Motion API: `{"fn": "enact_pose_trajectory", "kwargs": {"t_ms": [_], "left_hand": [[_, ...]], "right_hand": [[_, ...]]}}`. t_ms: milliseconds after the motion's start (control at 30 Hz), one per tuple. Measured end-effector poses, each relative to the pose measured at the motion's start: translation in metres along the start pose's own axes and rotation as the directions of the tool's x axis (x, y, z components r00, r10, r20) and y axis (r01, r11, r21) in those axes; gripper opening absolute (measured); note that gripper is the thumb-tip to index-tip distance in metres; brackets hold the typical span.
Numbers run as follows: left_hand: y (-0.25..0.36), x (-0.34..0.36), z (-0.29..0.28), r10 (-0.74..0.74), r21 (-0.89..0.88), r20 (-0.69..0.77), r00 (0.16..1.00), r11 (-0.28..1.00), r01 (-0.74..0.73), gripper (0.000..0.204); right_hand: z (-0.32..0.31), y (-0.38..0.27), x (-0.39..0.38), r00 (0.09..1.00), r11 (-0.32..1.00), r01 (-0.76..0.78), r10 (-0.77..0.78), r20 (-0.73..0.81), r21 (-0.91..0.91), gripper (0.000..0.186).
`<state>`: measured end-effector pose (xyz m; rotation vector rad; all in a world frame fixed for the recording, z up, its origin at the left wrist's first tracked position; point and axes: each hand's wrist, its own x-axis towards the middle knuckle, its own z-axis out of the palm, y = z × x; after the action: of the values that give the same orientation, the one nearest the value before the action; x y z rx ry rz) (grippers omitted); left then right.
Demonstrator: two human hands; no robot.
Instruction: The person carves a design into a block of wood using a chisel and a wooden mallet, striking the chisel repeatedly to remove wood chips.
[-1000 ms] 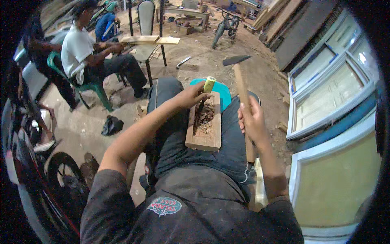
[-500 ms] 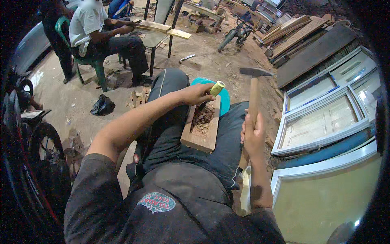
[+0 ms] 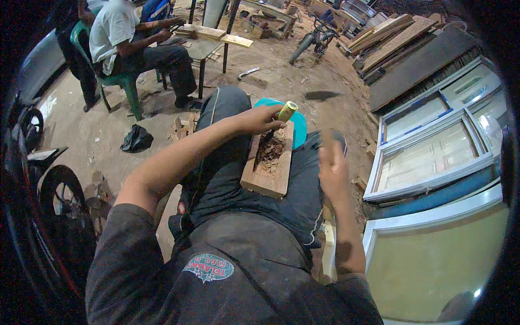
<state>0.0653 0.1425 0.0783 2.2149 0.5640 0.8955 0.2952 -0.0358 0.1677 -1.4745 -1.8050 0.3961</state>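
Note:
Across my lap lies a wooden block (image 3: 268,184) with a hollow cut into it, filled with wood shavings (image 3: 271,154). My left hand (image 3: 262,119) is closed around a chisel with a yellow handle (image 3: 287,111), held tilted over the block's far end; its blade is mostly hidden by the hand and shavings. My right hand (image 3: 334,170) grips the wooden handle of a hammer (image 3: 323,96), whose dark head is blurred by motion and hangs to the right of the chisel. Under the block's far end a round turquoise thing (image 3: 299,130) shows.
At the far left a person (image 3: 116,40) sits on a green chair by a small table (image 3: 201,50) bearing boards. A black plastic bag (image 3: 136,139) and a knife-like tool (image 3: 248,72) lie on the ground. Framed doors (image 3: 428,146) lean on the right; a bicycle (image 3: 315,40) stands beyond.
The hammer head has swung left, nearer the chisel, and my right hand has turned and moved slightly left. My left hand, the chisel and the block keep nearly the same place.

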Motion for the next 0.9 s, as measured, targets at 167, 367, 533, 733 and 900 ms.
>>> {"fn": "enact_pose_trajectory", "kwargs": {"t_ms": [167, 367, 533, 733, 900], "left_hand": [[0.0, -0.001, 0.002, 0.026, -0.009, -0.027, 0.999, 1.0, -0.026, 0.041], [0.004, 0.002, 0.002, 0.026, 0.006, -0.03, 0.999, 1.0, -0.026, 0.037], [0.011, -0.003, -0.002, 0.014, 0.029, -0.037, 0.999, 0.999, -0.013, 0.037], [0.016, 0.0, 0.0, -0.026, 0.015, -0.015, 1.0, 1.0, 0.026, 0.036], [0.01, -0.006, -0.001, -0.01, 0.034, -0.034, 0.999, 0.999, 0.012, 0.035]], "right_hand": [[-0.005, -0.003, 0.003, 0.996, 0.992, -0.082, 0.083, 0.013, -0.1, 0.031], [0.001, -0.006, 0.003, 0.998, 0.993, -0.05, 0.053, 0.018, -0.11, 0.028], [-0.005, -0.01, 0.004, 0.998, 0.999, -0.017, 0.014, -0.057, -0.048, 0.028], [-0.001, 0.008, 0.004, 0.996, 0.999, -0.001, 0.004, -0.093, 0.034, 0.026], [-0.015, -0.013, 0.004, 0.999, 0.988, -0.047, 0.047, -0.008, -0.147, 0.029]]}}
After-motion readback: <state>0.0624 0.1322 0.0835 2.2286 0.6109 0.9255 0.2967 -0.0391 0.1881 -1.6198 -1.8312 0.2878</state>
